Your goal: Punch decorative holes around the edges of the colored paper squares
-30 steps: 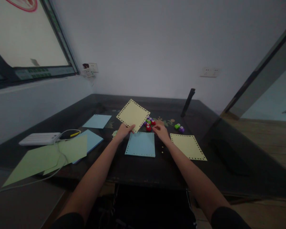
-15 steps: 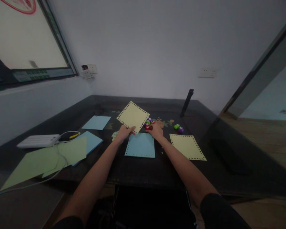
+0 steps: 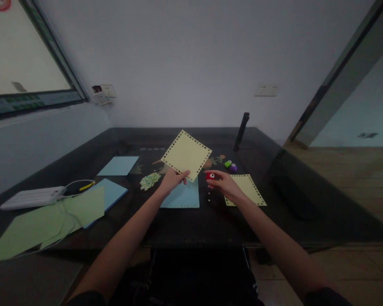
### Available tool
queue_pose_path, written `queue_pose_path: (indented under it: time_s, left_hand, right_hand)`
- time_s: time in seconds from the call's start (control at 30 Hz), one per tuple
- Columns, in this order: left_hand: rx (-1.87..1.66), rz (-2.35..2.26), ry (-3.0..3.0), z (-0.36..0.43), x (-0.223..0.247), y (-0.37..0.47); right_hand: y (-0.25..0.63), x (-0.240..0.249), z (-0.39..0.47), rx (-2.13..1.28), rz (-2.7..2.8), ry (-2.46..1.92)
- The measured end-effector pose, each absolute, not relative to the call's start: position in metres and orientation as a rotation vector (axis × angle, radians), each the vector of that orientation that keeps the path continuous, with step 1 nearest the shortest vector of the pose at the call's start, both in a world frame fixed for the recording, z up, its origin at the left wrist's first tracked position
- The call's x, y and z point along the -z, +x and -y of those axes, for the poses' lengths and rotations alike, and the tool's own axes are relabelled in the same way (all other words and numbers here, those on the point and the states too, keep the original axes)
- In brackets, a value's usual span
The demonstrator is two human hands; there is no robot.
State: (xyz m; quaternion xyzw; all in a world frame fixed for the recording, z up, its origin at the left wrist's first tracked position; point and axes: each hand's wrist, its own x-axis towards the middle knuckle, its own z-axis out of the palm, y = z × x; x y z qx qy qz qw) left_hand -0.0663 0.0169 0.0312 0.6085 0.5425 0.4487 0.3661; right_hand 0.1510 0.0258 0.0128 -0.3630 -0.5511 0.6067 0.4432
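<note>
My left hand (image 3: 173, 180) pinches a pale yellow sheet (image 3: 187, 154) by its lower corner, with dark spots like holes along its edges. The sheet is lifted and turned like a diamond, partly over a light blue sheet (image 3: 180, 199) on the table. To its right, my right hand (image 3: 225, 185) has its thumb and fingers closed around a small red piece (image 3: 210, 176) with a white eye, whose exact kind I cannot tell. Beneath and behind this hand lies another yellow sheet (image 3: 250, 188) with a spotted border. Similar green (image 3: 227, 163) and purple (image 3: 233, 167) eyed pieces sit behind it.
Blue sheets (image 3: 113, 193), green sheets (image 3: 75, 208), another blue sheet (image 3: 118, 165) and a white power bank (image 3: 32, 198) with a cable are at left. A dark upright stick (image 3: 241, 131) stands at the back right. Flowers are printed on the dark table (image 3: 191, 233).
My right hand has moved right and away from the cluster of eyed pieces, taking a red one with it. The yellow sheet in my left hand has shifted right. The view has turned slightly.
</note>
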Motion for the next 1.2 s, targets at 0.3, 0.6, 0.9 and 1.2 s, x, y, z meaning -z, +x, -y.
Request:
queue_pose_path:
  time_s: [0.3, 0.6, 0.9, 1.2]
  left_hand:
    - [-1.366, -1.332, 1.487, -0.017, -0.017, -0.014]
    - [-1.341, -1.359, 1.579, -0.013, -0.013, -0.020]
    - [-1.323, -1.407, 1.570, -0.009, -0.018, -0.018]
    - [-1.313, -1.381, 1.657, -0.010, -0.013, -0.017]
  right_hand:
    - [0.154, -0.004, -0.024, -1.596, 1.022, -0.832]
    - [0.156, -0.003, -0.023, -1.681, 0.973, -0.861]
    - [0.155, -0.004, -0.020, -1.650, 0.981, -0.894]
    - [0.153, -0.002, -0.019, -1.577, 1.036, -0.915]
